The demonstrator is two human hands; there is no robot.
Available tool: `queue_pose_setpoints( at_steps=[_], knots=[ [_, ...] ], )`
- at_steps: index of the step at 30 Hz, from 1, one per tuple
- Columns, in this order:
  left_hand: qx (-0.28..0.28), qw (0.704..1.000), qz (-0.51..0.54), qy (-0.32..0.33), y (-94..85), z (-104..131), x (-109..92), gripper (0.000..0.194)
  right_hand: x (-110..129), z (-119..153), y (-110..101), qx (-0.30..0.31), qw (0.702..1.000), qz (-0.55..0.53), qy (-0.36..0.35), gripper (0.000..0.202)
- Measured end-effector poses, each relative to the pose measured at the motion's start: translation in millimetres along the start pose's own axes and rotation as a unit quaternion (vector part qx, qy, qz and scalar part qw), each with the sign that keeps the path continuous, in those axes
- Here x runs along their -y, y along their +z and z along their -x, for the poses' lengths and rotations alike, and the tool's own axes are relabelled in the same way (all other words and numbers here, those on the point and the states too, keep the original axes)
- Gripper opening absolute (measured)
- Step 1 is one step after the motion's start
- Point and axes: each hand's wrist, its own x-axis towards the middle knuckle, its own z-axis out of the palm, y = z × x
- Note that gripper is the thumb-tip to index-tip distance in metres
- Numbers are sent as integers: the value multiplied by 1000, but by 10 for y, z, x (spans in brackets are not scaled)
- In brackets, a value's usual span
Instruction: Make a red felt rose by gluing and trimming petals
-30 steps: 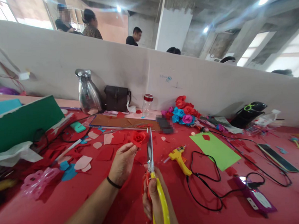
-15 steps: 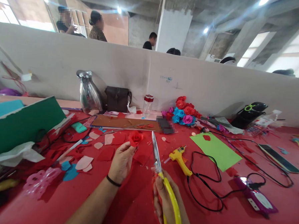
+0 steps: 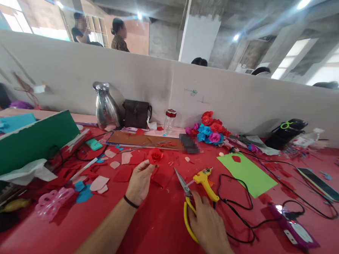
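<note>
Scissors [image 3: 183, 182] have dropped and swung right since a second ago; were standing up beside the flower, now low, tips angled away to the left. Right hand [image 3: 210, 222] went down with them, palm down. Left hand [image 3: 139, 182] barely shifted.

Left: thumb and fingertips pinching the red paper flower [image 3: 156, 155] at its base, bloom up, held above the red table [image 3: 158, 232]. Right: fingers on the yellow handles; can't tell from here if gripping or letting go.

Flower reads as near weightless, thin crepe-type petals, soft, easy to crush or tear. Not slippery, I'd guess. Keep hold at the base, off the rim. Scissors look stiff, heavier; handle loops are the place to take them.

Crowding: yellow glue gun [image 3: 205, 179] just beyond the right hand, its front end right by the scissors' pivot, contact unclear. Black cord [image 3: 267, 222] loops out to a purple power strip [image 3: 297, 228], a snag risk for that wrist. Loose red petals [image 3: 123, 174] left of the bloom; green sheet [image 3: 249, 176] right of the gun.
</note>
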Motion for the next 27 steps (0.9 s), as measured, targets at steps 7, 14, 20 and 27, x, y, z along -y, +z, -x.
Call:
queue_pose_setpoints(
  at_steps=[7,14,20,27],
  knots=[
    [2,998,-4,-63,-10,23,34,23,140,-208,-262,-136,980,-81,-124,20],
    [47,992,10,-116,18,84,39,23,585,-736,-175,-79,823,-545,-139,15],
    [63,988,3,-143,12,93,61,22,635,-719,-32,30,690,-714,-115,20],
    [67,986,-78,-133,23,122,83,15,585,-752,57,-40,742,-655,-134,13]
  ],
)
